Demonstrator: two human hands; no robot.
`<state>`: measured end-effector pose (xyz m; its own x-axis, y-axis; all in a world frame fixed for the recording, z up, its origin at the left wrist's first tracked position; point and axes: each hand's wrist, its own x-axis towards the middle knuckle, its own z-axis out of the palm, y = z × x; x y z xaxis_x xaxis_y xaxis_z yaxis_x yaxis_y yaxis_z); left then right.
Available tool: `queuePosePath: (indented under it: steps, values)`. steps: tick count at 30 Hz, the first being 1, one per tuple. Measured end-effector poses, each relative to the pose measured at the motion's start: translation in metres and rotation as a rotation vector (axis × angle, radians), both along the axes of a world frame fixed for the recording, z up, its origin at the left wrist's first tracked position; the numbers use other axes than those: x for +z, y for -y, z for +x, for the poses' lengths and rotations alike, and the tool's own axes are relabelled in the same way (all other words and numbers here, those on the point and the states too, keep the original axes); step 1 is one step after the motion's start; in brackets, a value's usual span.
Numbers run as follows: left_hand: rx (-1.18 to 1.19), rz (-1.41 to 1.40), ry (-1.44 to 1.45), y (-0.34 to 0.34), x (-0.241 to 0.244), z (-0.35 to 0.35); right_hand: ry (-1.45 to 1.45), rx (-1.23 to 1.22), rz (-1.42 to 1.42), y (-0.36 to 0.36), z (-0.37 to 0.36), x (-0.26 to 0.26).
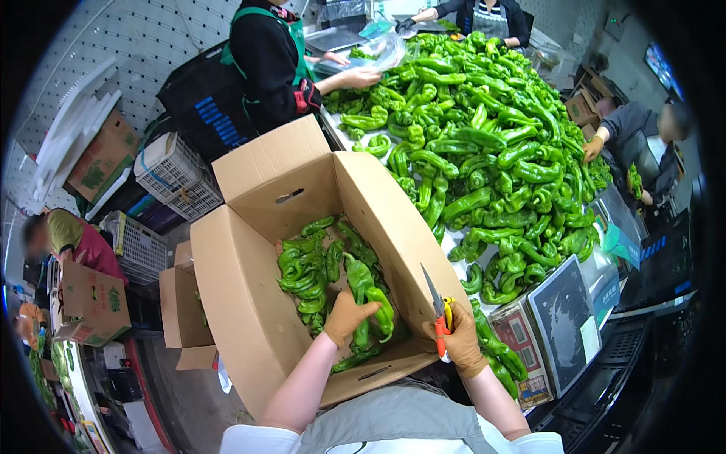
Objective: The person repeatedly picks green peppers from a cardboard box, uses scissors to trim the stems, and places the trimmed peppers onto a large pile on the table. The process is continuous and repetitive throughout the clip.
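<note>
My left hand (347, 318), in a tan glove, is inside an open cardboard box (238, 284) and grips a few long green peppers (363, 284). More green peppers (306, 272) lie on the bottom of the box, mostly along its left and far sides. At the box's right edge my right hand (462, 340), gloved alike, holds pruning snips (441, 323) with red and yellow handles, their blades pointing up and away from me. A large heap of green peppers (482, 142) covers the table just beyond the box's right wall.
A digital scale (544, 335) stands at the table's right edge. Co-workers are at the far left of the table, its far end (493, 17) and its right side (635, 136). White plastic crates (178, 176) and a smaller open carton (184, 312) are to the left.
</note>
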<state>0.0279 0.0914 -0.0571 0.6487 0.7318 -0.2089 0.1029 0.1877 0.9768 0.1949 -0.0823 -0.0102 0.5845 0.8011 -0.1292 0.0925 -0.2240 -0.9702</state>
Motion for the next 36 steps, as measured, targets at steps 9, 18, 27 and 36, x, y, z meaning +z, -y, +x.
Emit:
queuePosePath:
  steps: [9, 18, 27, 36]
  values:
    - [0.184, -0.305, 0.361, 0.042, 0.066, -0.027, -0.06, 0.175, 0.041, -0.001, -0.015, 0.027]
    - [0.377, -0.011, 0.231, 0.053, 0.083, -0.035, -0.269, 0.193, 0.213, -0.003, -0.018, 0.025]
    - [-0.229, 0.096, -0.032, 0.064, 0.087, -0.027, -0.355, 0.269, 0.082, -0.007, -0.023, 0.058]
    - [0.146, -0.078, 0.137, 0.064, 0.085, -0.036, 0.352, 0.276, -0.125, 0.012, -0.003, 0.057]
